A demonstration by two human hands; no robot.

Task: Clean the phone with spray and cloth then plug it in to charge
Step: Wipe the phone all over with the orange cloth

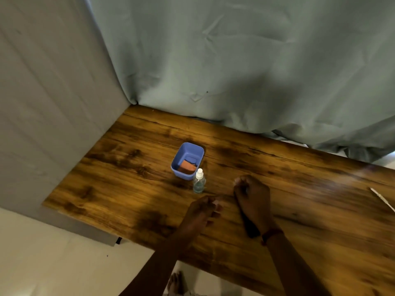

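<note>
A dark phone (249, 226) lies lengthwise under my right hand (252, 199), whose fingers curl over the phone's far end just above the wooden table (132, 167); most of the phone is hidden by the hand. My left hand (204, 211) hovers just left of it, fingers loosely apart and holding nothing. A small clear spray bottle (199, 182) with a white cap stands upright beyond my left hand. Right behind the bottle is a blue plastic bin (197, 153) with a folded orange cloth (187, 167) inside.
A white cable end (382, 198) lies on the table at the far right edge. Grey-green curtain fabric (235, 71) hangs along the table's back edge, and a pale wall (42, 103) is on the left. The table's near edge runs diagonally above a light floor, where my bare foot (176, 284) shows.
</note>
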